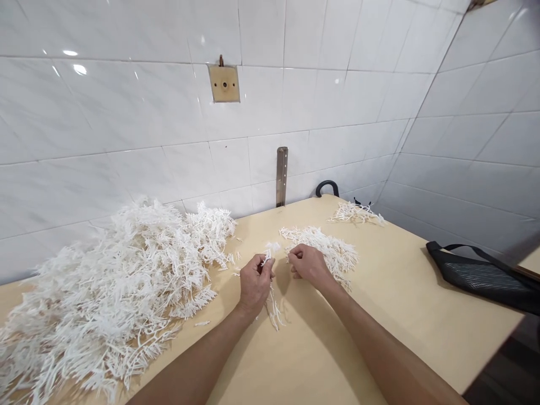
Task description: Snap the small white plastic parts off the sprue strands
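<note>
My left hand [255, 282] is closed on a white branched plastic sprig [275, 308], whose thin stems hang below the fingers while a tuft sticks out above. To its right, my right hand [307, 263] has its fingertips pinched together; whatever may be between them is too small to make out. It is beside a small heap of white sprigs [337, 250], partly covering it. A much larger pile of white sprigs [126, 281] spreads over the left side of the table [405, 298].
A smaller bunch of white sprigs [356, 212] lies near the table's back right edge, by a black curved handle [328, 184]. At the right edge sits a black bag [476, 275]. Behind the table stands a metal strip [282, 177] against the tiled wall [261, 121].
</note>
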The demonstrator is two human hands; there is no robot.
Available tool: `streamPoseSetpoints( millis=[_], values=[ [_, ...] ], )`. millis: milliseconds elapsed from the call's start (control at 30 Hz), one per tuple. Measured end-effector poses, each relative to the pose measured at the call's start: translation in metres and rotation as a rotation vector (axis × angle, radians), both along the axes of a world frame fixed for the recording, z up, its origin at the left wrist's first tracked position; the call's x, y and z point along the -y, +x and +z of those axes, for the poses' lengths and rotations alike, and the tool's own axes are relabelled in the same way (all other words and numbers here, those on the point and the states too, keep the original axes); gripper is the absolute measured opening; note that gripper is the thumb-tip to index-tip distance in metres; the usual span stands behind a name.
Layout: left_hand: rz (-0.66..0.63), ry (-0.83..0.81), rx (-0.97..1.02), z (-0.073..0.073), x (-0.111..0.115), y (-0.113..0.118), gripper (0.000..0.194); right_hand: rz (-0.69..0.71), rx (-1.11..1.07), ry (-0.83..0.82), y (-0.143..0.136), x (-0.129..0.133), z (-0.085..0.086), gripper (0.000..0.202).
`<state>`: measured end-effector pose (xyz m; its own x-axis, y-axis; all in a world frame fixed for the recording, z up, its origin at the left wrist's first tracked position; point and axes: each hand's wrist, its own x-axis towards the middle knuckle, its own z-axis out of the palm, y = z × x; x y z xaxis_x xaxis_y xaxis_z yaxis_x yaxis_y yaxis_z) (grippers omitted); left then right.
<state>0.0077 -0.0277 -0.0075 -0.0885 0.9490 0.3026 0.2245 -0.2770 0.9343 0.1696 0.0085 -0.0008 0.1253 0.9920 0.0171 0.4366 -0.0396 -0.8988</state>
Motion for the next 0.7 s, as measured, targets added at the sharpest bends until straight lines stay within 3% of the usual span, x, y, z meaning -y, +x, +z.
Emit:
streamPoseSetpoints(
  millis=[167,233,367,567,700],
  values=[
    [0.032,0.062,0.015,-0.004,-0.004,-0.001,0.025,-0.108,0.097,0.114,0.024,-0.003,0.010,0.012],
    [0.011,0.071,0.019,-0.005,-0.004,0.000,0.024,-0.044,0.001,0.100,0.024,-0.002,0.012,0.024],
    [-0.048,0.133,-0.040,-0.002,-0.001,0.001,0.021,0.197,-0.386,-0.074,0.014,0.003,0.015,0.045],
    [-0.116,0.274,-0.209,-0.002,0.001,0.003,0.012,0.322,-0.586,-0.095,0.008,0.006,0.016,0.039],
    [-0.093,0.236,-0.312,0.002,0.004,0.004,0.013,0.335,-0.636,-0.065,0.009,0.005,0.014,0.036]
  ],
)
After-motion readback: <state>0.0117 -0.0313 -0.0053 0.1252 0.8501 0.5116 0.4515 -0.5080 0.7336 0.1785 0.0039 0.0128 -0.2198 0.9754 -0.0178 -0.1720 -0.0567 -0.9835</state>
